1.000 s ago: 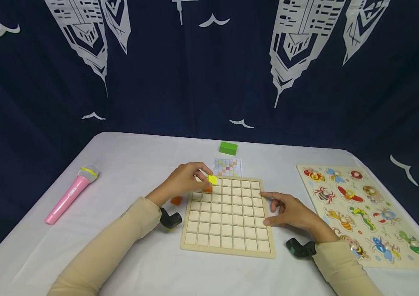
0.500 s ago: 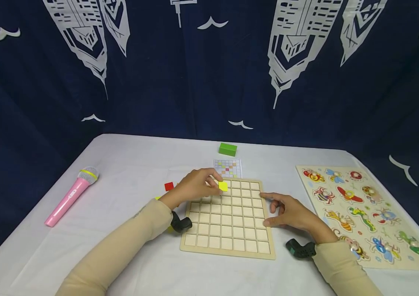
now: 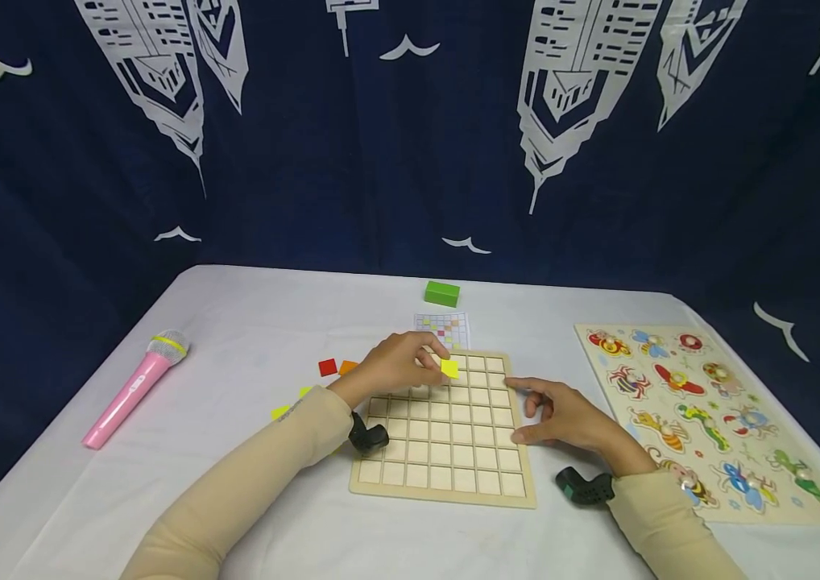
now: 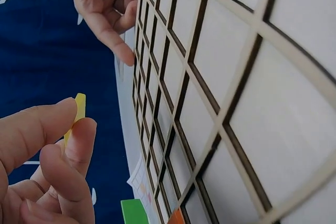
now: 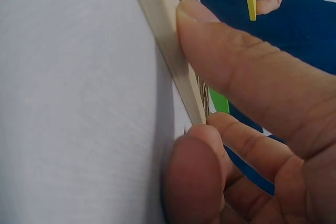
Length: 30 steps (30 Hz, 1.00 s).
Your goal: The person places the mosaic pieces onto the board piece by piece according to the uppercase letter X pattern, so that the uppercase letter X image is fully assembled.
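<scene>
Between thumb and fingertips my left hand (image 3: pixel 399 360) pinches a small yellow tile (image 3: pixel 449 369), held above the far part of a wooden grid board (image 3: pixel 442 498). The tile (image 4: pixel 79 109) stands edge-on in the left wrist view, apart from the board. My right hand (image 3: pixel 562 412) rests at the board's right edge; thumb and index finger touch the rim, the other fingers bent. An orange tile (image 4: pixel 176 216) shows in one board cell in the left wrist view; the left hand hides it from the head. Beyond the board lies a printed colour-grid card (image 3: pixel 453 329).
Left of the board lie loose tiles, among them a red one (image 3: pixel 327 367), an orange one (image 3: pixel 348 367) and a yellow one (image 3: pixel 280 412). A green block (image 3: pixel 442 293) sits behind the card. A pink microphone (image 3: pixel 138 387) lies left, an insect puzzle board (image 3: pixel 780 515) right.
My left hand has moved to the right over the board with the yellow tile, uncovering the loose tiles at the left. The right hand keeps its place on the board's edge.
</scene>
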Motion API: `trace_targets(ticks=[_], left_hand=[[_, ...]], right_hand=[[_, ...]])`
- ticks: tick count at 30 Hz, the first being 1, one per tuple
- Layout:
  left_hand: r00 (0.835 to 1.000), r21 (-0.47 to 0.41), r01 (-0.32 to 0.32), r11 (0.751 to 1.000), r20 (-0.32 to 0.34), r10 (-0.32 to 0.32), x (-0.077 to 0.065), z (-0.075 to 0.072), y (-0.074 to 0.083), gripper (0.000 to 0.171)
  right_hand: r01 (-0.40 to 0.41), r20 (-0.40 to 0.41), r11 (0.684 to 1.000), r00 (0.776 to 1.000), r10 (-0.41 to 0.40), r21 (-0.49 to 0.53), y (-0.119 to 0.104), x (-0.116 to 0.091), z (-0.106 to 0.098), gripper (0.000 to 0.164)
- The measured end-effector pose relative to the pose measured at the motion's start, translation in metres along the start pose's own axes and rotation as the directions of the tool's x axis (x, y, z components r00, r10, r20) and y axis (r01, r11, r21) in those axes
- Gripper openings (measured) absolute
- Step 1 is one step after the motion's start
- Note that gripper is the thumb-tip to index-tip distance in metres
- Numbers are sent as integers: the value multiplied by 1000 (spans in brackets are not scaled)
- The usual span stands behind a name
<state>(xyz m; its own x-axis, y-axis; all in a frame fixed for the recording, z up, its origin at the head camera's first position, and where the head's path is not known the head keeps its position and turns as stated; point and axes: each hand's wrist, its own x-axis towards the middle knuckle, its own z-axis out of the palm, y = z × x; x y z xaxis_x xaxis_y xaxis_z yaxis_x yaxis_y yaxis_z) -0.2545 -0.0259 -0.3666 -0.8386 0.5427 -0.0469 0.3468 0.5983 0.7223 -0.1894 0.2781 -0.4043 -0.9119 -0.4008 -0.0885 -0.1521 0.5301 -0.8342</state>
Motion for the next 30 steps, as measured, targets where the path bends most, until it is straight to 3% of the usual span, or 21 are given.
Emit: trace_targets(ticks=[7,23,30], left_hand=[[1000,-44,-4,999,31,5,8,10,4,37],[998,86,55,995,31,-58,25,29,14,32],[997,79,72,994,26,-74,32,35,16,32]], right_hand=[[-11,-12,1000,1000,10,-17,1,-2,0,85],[-23,-10,1000,1000,23,-12,0,2,0,84],[-32,-10,999,999,32,-17,-1,2,0,84]])
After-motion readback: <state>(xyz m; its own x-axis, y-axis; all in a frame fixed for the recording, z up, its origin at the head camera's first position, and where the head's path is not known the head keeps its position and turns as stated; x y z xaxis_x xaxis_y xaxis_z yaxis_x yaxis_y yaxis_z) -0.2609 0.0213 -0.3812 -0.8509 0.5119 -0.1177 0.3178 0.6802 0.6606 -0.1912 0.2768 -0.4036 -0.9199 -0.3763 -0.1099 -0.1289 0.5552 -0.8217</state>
